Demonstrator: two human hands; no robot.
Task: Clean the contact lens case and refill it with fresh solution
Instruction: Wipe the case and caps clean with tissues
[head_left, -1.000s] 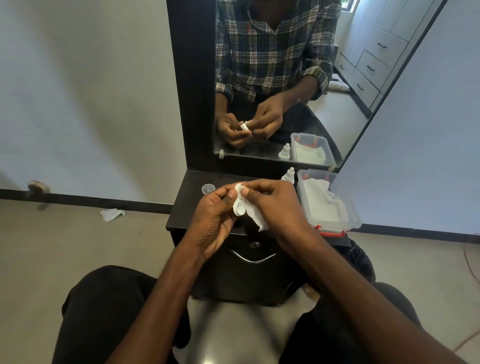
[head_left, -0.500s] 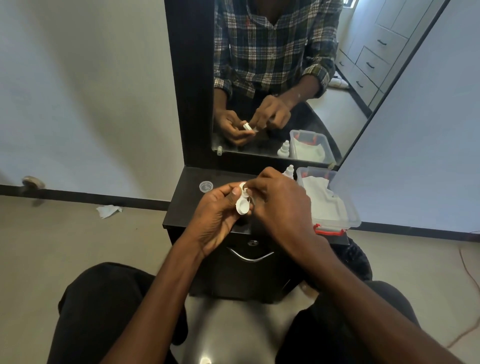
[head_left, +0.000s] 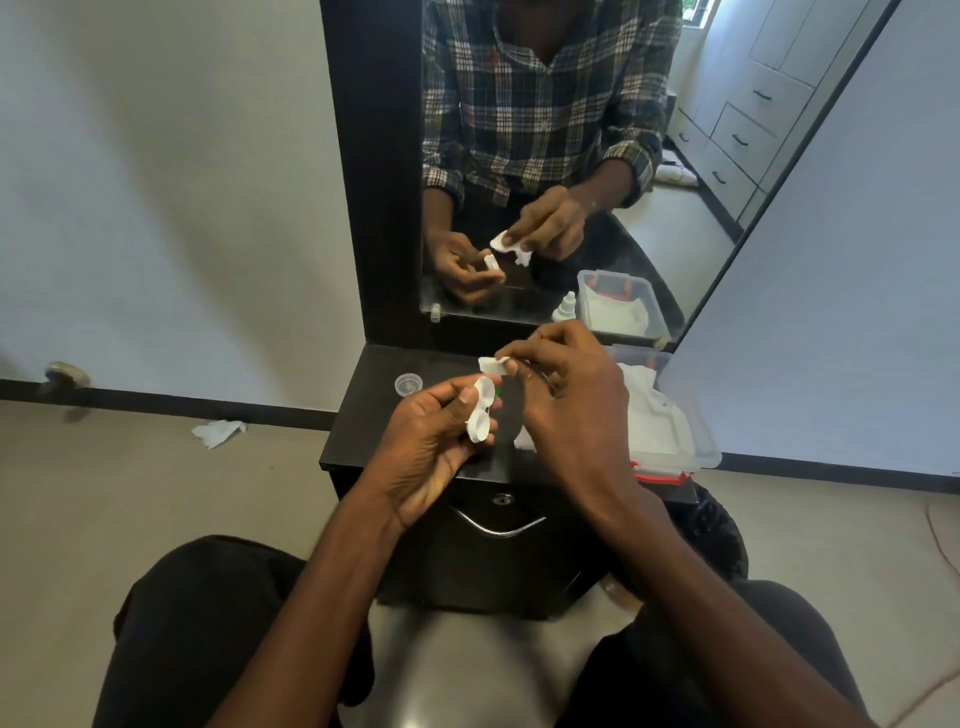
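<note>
- Your left hand (head_left: 431, 441) gripped the case (head_left: 480, 410), thumb on it, held above the front half of the cabinet top (head_left: 363, 415).
- Your right hand (head_left: 566, 410) pinched a tissue (head_left: 492, 365) just above the case, not touching it.
- A cap (head_left: 408, 385) lay near the top's back left corner, bare surface around it.
- A box (head_left: 691, 436) filled the right edge, overhanging the front right corner.
- The mirror (head_left: 545, 156) closed the back edge.
- A crumpled tissue (head_left: 218, 432) lay on the floor, left.

We note a home bedroom or dressing area: black dressing table (head_left: 363, 415) with mirror (head_left: 545, 156), which reflects white built-in drawers (head_left: 737, 130).
</note>
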